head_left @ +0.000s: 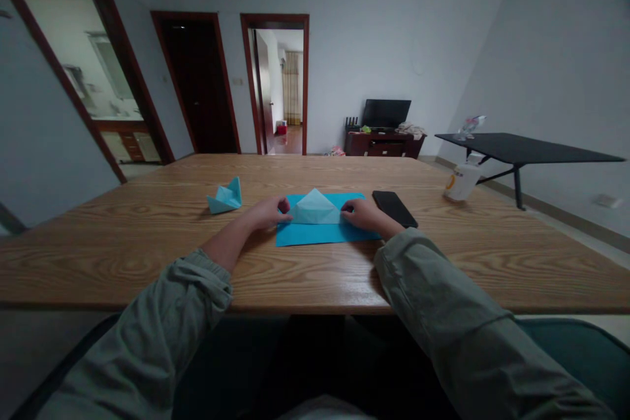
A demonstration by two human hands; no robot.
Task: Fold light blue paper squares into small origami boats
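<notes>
A light-blue folded paper [315, 209] lies over a darker blue sheet [315, 234] on the wooden table. Its top rises to a point, and a straight band runs along its lower edge. My left hand [270, 212] pinches the left end of this band between thumb and fingers. At the opposite end, my right hand [363, 215] grips the band with curled fingers. Both wrists rest low, close to the tabletop. To the left stands a finished-looking folded paper boat [225, 197] in the same light blue, apart from my left hand.
Just right of my right hand lies a black phone [394, 208]. A white tub-like container [462, 180] stands farther right on the wooden table [162, 236]. Beyond it is a black table [531, 147]. A television [386, 114] sits on a cabinet by the far wall.
</notes>
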